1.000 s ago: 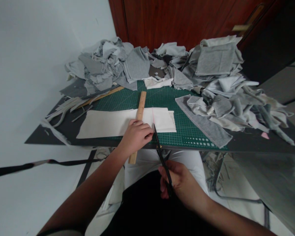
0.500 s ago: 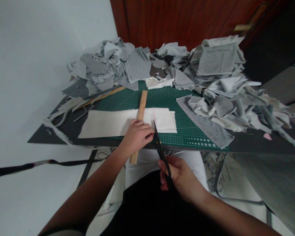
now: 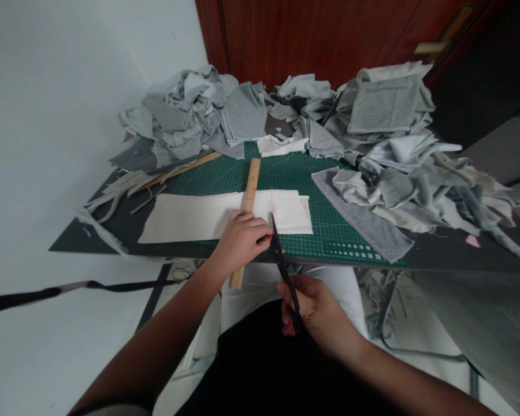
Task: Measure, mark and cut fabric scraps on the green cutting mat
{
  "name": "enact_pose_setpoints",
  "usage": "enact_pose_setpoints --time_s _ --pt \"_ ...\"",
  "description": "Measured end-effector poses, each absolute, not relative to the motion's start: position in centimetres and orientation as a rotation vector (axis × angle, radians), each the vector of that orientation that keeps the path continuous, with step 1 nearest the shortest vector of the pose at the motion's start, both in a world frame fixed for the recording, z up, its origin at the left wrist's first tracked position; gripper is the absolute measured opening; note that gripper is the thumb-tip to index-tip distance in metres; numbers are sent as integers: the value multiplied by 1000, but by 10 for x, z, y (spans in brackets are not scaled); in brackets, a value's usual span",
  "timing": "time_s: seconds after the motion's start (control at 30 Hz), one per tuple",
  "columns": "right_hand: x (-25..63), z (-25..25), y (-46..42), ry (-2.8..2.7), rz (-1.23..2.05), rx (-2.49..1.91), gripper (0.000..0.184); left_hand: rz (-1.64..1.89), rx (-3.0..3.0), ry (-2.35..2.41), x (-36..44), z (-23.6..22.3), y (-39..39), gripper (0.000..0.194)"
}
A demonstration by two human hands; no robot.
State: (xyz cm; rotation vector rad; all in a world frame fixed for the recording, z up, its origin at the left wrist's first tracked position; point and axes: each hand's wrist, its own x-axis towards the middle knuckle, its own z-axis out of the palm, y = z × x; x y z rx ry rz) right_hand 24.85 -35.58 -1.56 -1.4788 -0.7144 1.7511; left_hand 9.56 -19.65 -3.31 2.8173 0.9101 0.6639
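Note:
A long piece of white cloth (image 3: 190, 216), folded in layers, lies along the near part of the green cutting mat (image 3: 325, 208). A faint pink line crosses its right part. My left hand (image 3: 242, 237) rests on the cloth with fingers bent and gripping its near edge, over a wooden ruler (image 3: 251, 185) that lies across the cloth and juts past the table edge. My right hand (image 3: 314, 306) is closed round the handles of black scissors (image 3: 281, 260). Their blades reach onto the cloth near the pink line, just right of my left fingers; the lower blade is hidden.
Heaps of grey cloth scraps (image 3: 177, 115) line the back left, and more scraps (image 3: 398, 173) cover the right. A grey cloth strip (image 3: 364, 219) lies on the mat's right side. A second wooden ruler (image 3: 186, 167) and pale strips (image 3: 112, 196) sit at left.
Almost nothing differs. The scissors and my right hand have shifted only very slightly; my left hand, the cloth and the ruler stay in place.

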Motion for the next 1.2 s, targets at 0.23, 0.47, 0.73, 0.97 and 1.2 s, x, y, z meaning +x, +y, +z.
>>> enact_pose_setpoints --time_s 0.23,0.47,0.73,0.97,1.2 --pt "249 -7 -343 -740 1735 -1485 67 655 2799 915 96 -34 -195 8" --pt "250 -16 -340 -735 1737 -1433 62 651 2786 921 95 -35 -195 8" --pt "249 -21 -342 -724 1729 -1421 58 670 2771 926 96 -35 -194 8" --pt "250 -12 -327 -746 1695 -1429 59 622 2785 907 95 -34 -192 6" --pt "251 -11 -319 -754 1685 -1458 59 636 2768 913 95 -35 -192 8"
